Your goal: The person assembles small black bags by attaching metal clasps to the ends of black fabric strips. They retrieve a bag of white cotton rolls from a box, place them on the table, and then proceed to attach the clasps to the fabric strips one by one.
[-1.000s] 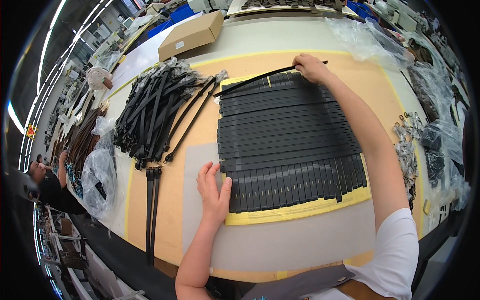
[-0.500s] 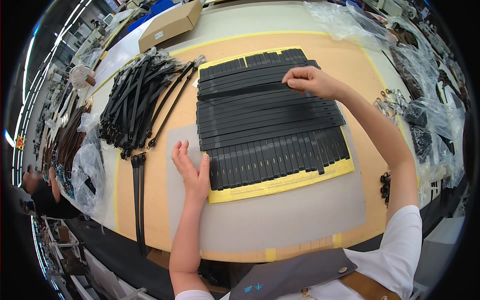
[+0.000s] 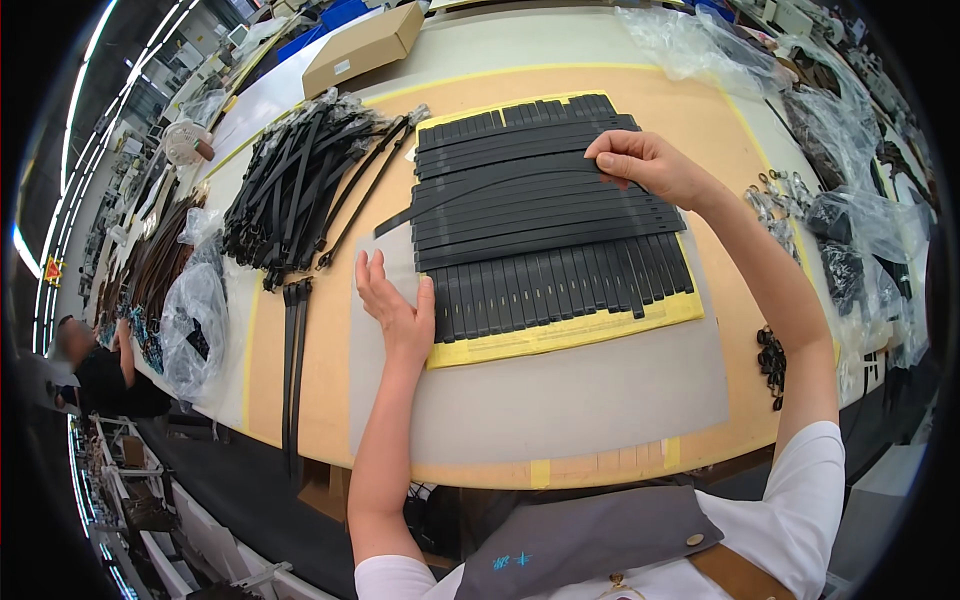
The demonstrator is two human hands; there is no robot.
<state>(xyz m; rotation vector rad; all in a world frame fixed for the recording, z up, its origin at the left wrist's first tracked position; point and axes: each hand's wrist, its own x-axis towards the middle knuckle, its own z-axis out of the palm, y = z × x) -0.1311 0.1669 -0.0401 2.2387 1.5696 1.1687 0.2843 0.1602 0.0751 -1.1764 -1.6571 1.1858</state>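
My right hand point(image 3: 645, 170) is closed in a pinch on the right end of a thin black strap point(image 3: 480, 187). The strap bows up over the other strips, and its free left end reaches past the board's left edge. Beneath it, long black strips point(image 3: 540, 222) lie side by side across a yellow board point(image 3: 560, 345). Rows of shorter upright black strips point(image 3: 545, 290) run along the board's near and far sides. My left hand point(image 3: 395, 305), fingers spread and holding nothing, is at the board's near left corner, its thumb by the edge.
A heap of black straps with buckles point(image 3: 290, 190) lies left of the board; two straps point(image 3: 297, 370) hang over the near edge. Metal clasps point(image 3: 775, 205) and small black parts point(image 3: 770, 365) sit at right. A cardboard box point(image 3: 362, 48) stands at the back. Another person point(image 3: 110, 370) is far left.
The strap's left end has come off the row and swung toward me, past the board's left edge. My right hand has shifted slightly right. The left stays spread near the corner.
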